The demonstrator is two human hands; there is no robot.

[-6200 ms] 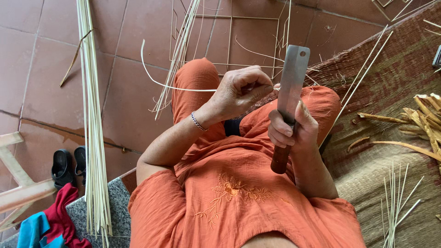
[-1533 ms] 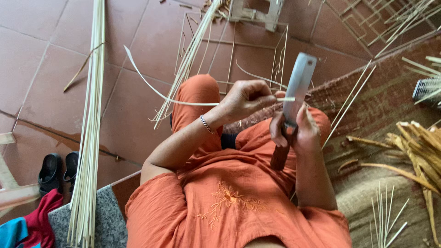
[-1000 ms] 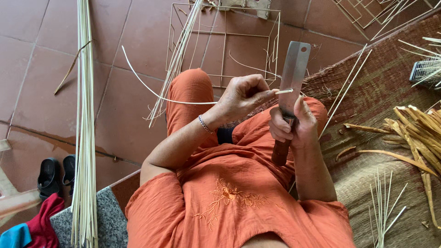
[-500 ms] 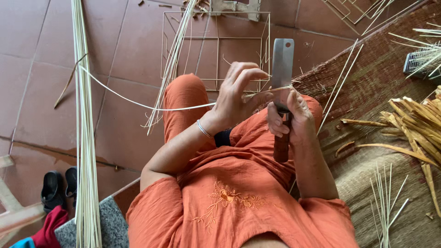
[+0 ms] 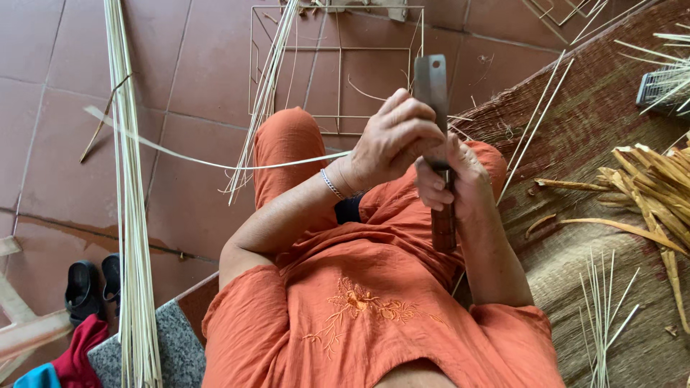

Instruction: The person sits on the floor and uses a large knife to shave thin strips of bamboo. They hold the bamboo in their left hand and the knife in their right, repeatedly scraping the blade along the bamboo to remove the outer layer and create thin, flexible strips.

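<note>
The right hand [image 5: 449, 179] has its fingers wrapped round the handle of a cleaver [image 5: 435, 136] — blade upright, above the orange-clad lap. Just left of the blade, the left hand [image 5: 392, 140] pinches a thin bamboo strip [image 5: 208, 162] — it trails away left of the cleaver over the tiled floor [image 5: 57, 144].

The left hand [image 5: 392, 140] covers where the thin bamboo strip [image 5: 215, 162] meets the cleaver [image 5: 433, 86], the right hand [image 5: 453, 179] hides most of its handle, and the picture's edges cut off the bundled strips [image 5: 129, 215].
</note>
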